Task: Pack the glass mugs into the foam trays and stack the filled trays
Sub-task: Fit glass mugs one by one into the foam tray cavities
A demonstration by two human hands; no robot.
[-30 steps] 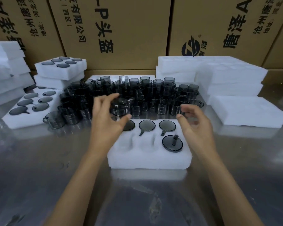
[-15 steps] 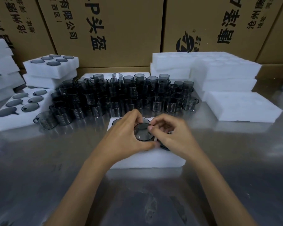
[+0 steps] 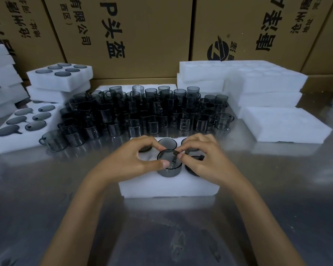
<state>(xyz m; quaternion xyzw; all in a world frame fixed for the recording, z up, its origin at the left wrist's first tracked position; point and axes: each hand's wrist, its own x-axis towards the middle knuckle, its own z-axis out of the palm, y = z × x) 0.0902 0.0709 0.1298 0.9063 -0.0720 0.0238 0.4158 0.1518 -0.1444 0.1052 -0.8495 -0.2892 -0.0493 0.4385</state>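
A: Mug (image 3: 169, 163), smoky grey glass, sits at the middle of the frame, partly sunk in a pocket of the white foam tray (image 3: 168, 187).

B: And the hands?

A: Left hand (image 3: 132, 160) grips its rim with thumb and curled fingers; right hand (image 3: 204, 162) pinches the handle side.

B: What lies around it?

A: Loose mugs (image 3: 142, 112) crowd just behind the tray. Filled trays (image 3: 60, 77) stack at upper left, empty foam (image 3: 258, 87) at upper right, cardboard boxes (image 3: 123, 31) behind, all on a metal table (image 3: 46, 189).
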